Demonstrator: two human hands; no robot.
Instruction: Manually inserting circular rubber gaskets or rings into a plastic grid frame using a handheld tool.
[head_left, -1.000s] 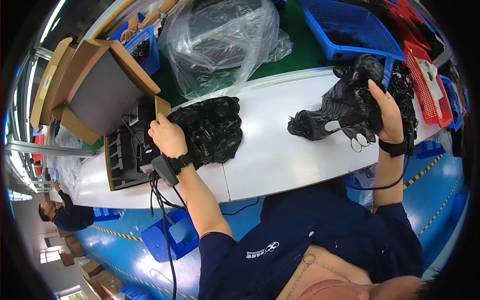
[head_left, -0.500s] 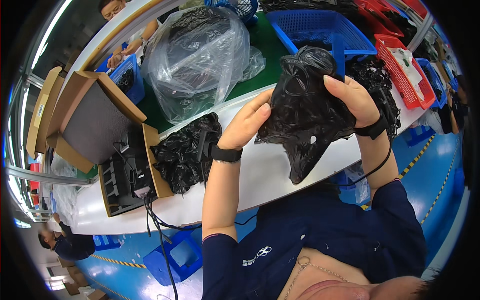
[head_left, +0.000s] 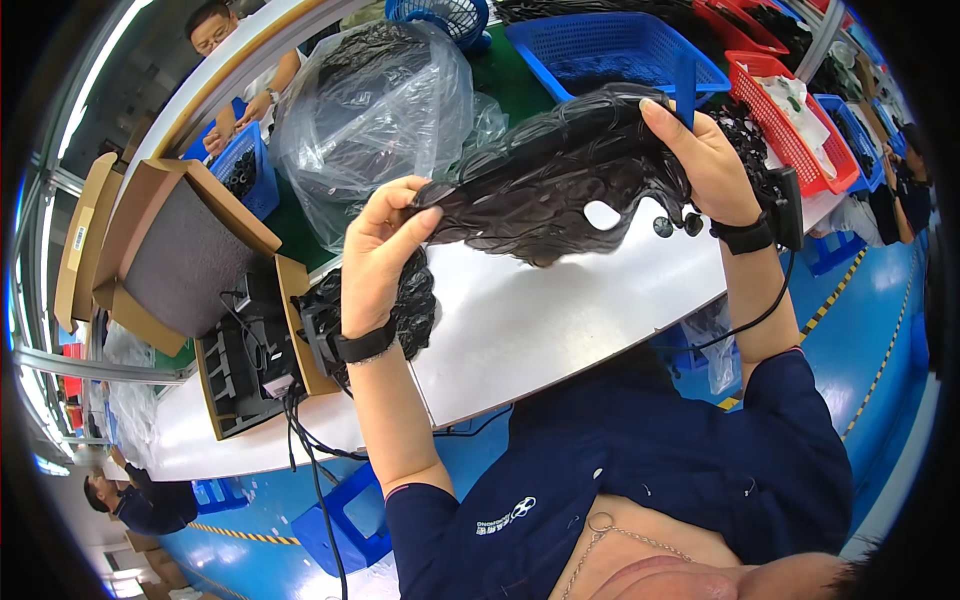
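Between my hands a thin, floppy black rubber sheet (head_left: 550, 190) is stretched out above the white table. Round shapes are moulded in it, and a hole shows near its lower edge. My left hand (head_left: 385, 240) pinches its left end between thumb and fingers. My right hand (head_left: 700, 160) grips the right end, thumb on top. A flat blue strip (head_left: 685, 88) stands up beside my right fingers; how it is held is hidden. Small round black pieces (head_left: 675, 226) dangle at the sheet's lower right. Behind my left wrist lies a heap of similar black sheets (head_left: 412, 310).
A large clear plastic bag (head_left: 370, 120) stands beyond my left hand. An open cardboard box (head_left: 318, 350) with black devices and cables sits at left. Blue (head_left: 620, 45) and red baskets (head_left: 790, 130) line the far right. A co-worker (head_left: 235, 60) sits across the table.
The bunched black sheet is now spread out wide. My left hand has moved left and pinches its end; my right hand has shifted slightly up and keeps its hold.
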